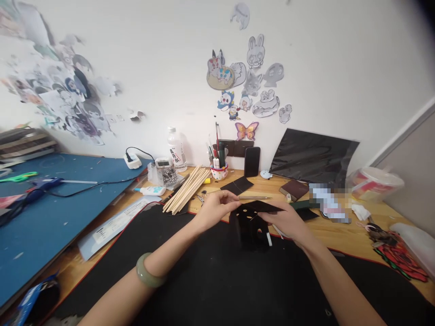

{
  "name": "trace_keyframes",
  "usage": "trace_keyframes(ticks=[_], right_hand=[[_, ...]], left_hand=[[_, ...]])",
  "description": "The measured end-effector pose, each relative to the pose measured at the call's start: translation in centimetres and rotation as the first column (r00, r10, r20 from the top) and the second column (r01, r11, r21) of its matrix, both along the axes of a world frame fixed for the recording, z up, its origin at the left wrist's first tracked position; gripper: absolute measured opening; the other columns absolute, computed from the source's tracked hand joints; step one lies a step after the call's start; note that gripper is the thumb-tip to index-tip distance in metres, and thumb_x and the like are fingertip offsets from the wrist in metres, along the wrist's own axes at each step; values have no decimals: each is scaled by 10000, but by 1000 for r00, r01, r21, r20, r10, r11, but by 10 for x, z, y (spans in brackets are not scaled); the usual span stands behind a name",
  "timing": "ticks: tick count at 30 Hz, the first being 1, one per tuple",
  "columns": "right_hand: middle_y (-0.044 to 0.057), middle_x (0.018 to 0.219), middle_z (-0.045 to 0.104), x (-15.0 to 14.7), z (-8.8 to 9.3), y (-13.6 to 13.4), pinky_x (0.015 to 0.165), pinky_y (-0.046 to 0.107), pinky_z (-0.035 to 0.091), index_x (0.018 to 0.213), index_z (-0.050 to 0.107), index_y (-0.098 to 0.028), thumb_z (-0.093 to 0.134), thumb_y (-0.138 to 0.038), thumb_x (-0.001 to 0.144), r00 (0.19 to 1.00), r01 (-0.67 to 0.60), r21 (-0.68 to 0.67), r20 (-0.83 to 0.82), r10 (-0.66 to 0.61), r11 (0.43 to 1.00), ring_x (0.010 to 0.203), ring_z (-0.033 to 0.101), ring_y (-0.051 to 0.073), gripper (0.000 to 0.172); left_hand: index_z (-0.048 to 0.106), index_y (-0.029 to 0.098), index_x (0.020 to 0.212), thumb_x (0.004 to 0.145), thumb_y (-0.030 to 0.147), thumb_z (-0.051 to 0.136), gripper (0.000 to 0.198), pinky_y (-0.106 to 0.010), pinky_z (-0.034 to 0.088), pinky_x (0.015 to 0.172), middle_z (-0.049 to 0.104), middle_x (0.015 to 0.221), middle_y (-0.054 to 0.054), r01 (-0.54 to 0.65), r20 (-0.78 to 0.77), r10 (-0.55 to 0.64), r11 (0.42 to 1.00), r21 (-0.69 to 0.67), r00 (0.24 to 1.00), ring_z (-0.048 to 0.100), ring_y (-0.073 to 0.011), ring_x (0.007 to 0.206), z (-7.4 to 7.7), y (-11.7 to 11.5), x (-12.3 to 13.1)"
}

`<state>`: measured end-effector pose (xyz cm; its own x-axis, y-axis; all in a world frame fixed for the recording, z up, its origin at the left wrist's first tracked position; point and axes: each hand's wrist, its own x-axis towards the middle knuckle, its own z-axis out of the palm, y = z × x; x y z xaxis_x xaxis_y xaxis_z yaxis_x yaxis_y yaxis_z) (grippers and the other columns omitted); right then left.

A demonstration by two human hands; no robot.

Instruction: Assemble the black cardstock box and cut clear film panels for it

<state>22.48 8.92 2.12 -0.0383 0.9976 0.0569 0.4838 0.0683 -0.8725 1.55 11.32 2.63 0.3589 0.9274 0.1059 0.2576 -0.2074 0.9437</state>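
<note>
Above the black mat point(210, 280), a folded piece of black card point(249, 233) with several cut-out holes is held up between my hands. My left hand point(217, 209), a green bangle on its wrist, pinches the card's upper left edge between thumb and fingers. At the upper right edge my right hand point(283, 220) grips the same piece, some of its fingers hidden by the card's top flap. A small white strip point(269, 239) shows at the card's lower right. Just behind the card lies a thin pencil-like stick point(256, 197).
A bundle of wooden sticks point(186, 189) lies left of centre, beside a glue bottle point(151, 191). Behind stand a pen cup point(219, 171), a phone point(252, 162) and a water bottle point(176, 149). A blue board point(68, 199) covers the left; a black sheet point(312, 156) leans at right.
</note>
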Motion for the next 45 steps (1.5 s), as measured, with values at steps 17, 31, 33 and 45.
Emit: trace_keyframes(ticks=[17,31,33,45], right_hand=[[41,778,703,0,-11,2,773,356,483,711,694,-205,714,-419,602,809,124,31,-582,-83,992,847,622,243,240],[6,666,636,-2,19,-7,619,254,451,658,663,-204,716,-347,607,860,17,167,-505,71,986,663,564,156,161],[14,697,645,1,17,-6,642,259,455,675,670,-204,706,-343,624,868,5,168,-490,80,986,693,570,164,153],[37,997,653,-3,35,-17,838,302,444,940,660,-237,697,-334,666,864,65,191,-502,41,979,953,579,203,294]], left_hand=[[213,297,1310,572,316,770,925,-491,215,1053,165,1391,-121,248,-40,-273,789,563,961,141,-316,1325,5,-33,7],[185,269,1320,626,234,695,863,-424,322,1008,255,1268,-131,186,-76,-192,666,723,979,282,-293,1248,6,-37,7],[191,272,1321,616,227,700,870,-423,325,1003,269,1259,-127,185,-63,-203,664,725,977,295,-291,1235,6,-37,7],[268,285,1297,617,396,721,825,-469,235,1030,276,1284,-95,43,188,-168,843,536,968,268,-310,1244,-1,-36,7]])
